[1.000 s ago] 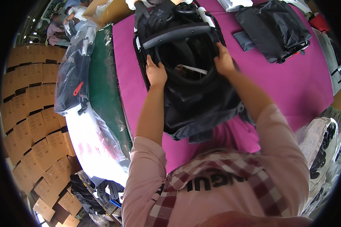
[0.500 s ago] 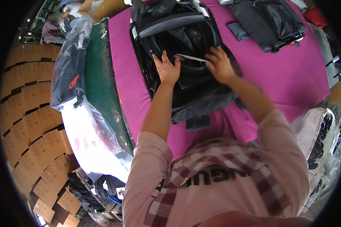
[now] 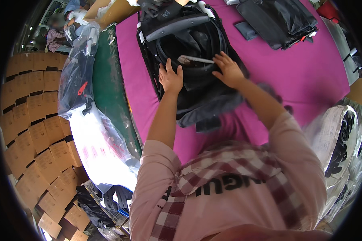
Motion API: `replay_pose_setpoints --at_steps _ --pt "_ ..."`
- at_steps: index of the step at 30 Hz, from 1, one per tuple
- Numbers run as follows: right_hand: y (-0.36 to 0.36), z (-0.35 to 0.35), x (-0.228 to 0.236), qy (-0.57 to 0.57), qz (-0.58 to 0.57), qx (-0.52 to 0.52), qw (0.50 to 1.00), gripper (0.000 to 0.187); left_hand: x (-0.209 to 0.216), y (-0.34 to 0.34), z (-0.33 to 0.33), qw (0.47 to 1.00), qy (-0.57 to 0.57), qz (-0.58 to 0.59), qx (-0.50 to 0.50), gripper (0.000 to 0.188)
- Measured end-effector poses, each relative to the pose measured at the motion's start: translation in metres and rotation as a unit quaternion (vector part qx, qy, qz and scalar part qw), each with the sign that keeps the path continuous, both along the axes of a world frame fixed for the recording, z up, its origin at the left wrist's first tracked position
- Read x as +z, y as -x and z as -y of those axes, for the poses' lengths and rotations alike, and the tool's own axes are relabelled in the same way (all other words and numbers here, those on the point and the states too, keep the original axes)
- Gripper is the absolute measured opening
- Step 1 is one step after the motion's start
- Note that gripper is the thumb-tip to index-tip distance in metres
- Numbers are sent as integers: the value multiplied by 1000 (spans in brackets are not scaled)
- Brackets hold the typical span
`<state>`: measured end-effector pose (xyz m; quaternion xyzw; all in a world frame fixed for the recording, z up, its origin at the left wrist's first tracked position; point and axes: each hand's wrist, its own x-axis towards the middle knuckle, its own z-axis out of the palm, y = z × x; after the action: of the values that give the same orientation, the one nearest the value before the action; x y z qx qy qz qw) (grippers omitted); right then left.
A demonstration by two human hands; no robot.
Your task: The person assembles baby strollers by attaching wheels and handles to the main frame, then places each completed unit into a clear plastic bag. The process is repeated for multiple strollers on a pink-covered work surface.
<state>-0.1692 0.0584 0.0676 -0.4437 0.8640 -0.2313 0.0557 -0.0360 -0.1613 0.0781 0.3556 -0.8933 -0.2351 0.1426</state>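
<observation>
Now, going from left to right, flat brown cardboard boxes (image 3: 32, 116) are lying stacked at the far left, and a folded stroller in a clear plastic bag (image 3: 78, 80) is lying beside them on the green strip. Next, the folded black stroller (image 3: 189, 60) is lying on the pink table (image 3: 309, 72), a little far from the person. The left hand (image 3: 171, 77) is pressing flat on the black cloth with its fingers spread apart, holding nothing. A moment ago both hands were gripping the near edges of the stroller; they have now slid up toward its middle. The right hand (image 3: 228, 69) is resting by a thin white tube (image 3: 195, 60), fingers loosely open and touching it, not squeezing it. That looks like tucking things in. Another folded black stroller (image 3: 277, 20) is lying far right.
</observation>
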Motion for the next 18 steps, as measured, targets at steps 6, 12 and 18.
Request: replay_pose_setpoints --at_steps 6,12,18 --pt "-8 -117 10 82 -65 -195 975 42 8 -94 -75 992 94 -11 -87 63" --pt "-42 -249 -19 -82 -9 -424 902 47 -13 -163 -105 960 23 186 -211 71" --pt "-78 -275 -9 -132 69 -496 856 56 -37 -174 -114 973 67 116 -189 67"
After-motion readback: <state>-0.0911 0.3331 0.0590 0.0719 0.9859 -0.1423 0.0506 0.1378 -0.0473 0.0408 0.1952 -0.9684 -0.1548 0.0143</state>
